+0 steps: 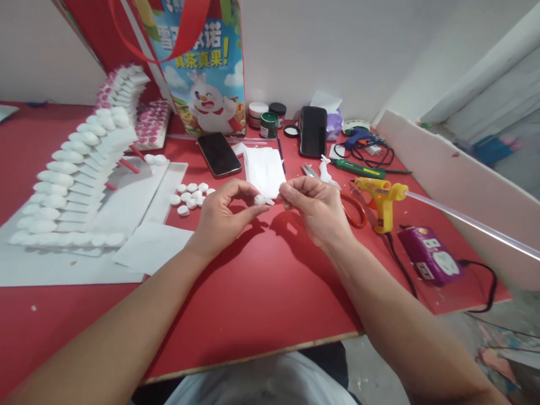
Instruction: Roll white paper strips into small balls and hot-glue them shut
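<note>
My left hand (225, 216) pinches a small white tissue-wrapped ball (261, 199) between thumb and fingers, its twisted tail pointing right. Just beyond that tail, my right hand (312, 208) has its thumb and fingertips pressed together; what they hold, if anything, is too small to tell. Behind both hands lies a stack of white tissue squares (264, 169). Several white round pieces (185, 197) are gathered left of my left hand. Past my right hand are scissors with orange handles (356, 211) and a crumpled bit of white tissue (325, 171).
A yellow glue gun (382, 202) with a long glue stick stands at right, near a purple power socket (430, 253). White petal-like rows (59, 180) fill the left. Two phones (219, 153), paint jars (269, 125) and a printed bag (206, 73) are at the back.
</note>
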A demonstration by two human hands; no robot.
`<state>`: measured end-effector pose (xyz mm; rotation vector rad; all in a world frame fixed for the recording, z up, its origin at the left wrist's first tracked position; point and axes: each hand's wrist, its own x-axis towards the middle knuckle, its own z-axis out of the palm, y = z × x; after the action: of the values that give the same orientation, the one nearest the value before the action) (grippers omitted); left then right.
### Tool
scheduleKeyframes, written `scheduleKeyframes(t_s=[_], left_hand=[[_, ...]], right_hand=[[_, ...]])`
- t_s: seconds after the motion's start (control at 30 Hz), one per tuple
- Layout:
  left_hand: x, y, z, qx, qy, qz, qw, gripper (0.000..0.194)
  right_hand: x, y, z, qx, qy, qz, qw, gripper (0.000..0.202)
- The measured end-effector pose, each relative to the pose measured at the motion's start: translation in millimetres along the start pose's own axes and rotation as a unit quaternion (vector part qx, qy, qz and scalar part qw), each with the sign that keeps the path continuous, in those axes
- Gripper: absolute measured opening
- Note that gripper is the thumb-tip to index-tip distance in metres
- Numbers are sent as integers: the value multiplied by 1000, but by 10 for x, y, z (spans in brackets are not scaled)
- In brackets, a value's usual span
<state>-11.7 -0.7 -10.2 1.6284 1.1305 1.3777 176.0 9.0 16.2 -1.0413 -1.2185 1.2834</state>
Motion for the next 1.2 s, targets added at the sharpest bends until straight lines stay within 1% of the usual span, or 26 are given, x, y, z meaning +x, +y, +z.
scheduleKeyframes(t_s=[0.13,0.2,0.27,0.33,0.37,0.4,0.43,0.5,0.53,0.6,0.67,0.77,0.83,0.97,1.1,1.2], left_hand=[[-1,-11,8,12,3,-9,1000,25],[-6,-6,17,22,5,-15,1000,24],[-11,1,25,33,5,-22,999,22],[-14,7,28,44,3,-25,999,19],[-13,8,28,53,1,-22,998,18],[-12,9,27,63,0,-18,998,17],[-9,8,25,73,-1,-12,997,16],[-3,3,20,93,1,3,996,15],[1,-1,17,100,3,11,995,14],[7,-11,12,106,5,29,994,13],[12,-24,9,107,4,46,993,11],[11,-42,15,113,-2,66,991,9],[3,-48,28,115,-4,68,991,8],[-20,-34,60,66,-6,37,997,11],[-21,-1,76,-26,5,-25,999,16],[-8,19,78,-48,18,-54,997,16]], right_hand=[[3,-6,19,19,-28,26,999,31],[9,-11,32,34,-12,29,999,37],[15,-15,39,43,11,34,998,51],[15,-17,36,33,28,32,999,62],[12,-19,32,16,33,25,999,63],[7,-20,29,-8,36,12,999,61],[-1,-22,27,-33,35,-3,999,53],[-22,-23,31,-77,18,-26,997,28],[-34,-20,38,-95,3,-30,995,19],[-57,-6,60,-123,-24,-28,992,20],[-75,23,89,-141,-37,-20,989,18],[-91,76,130,-141,-35,-16,989,18],[-92,104,144,-144,-29,-20,989,16],[-77,131,133,-147,-19,-38,988,14],[-52,148,107,-132,-17,-54,990,10],[-44,159,107,-112,-24,-54,992,8]])
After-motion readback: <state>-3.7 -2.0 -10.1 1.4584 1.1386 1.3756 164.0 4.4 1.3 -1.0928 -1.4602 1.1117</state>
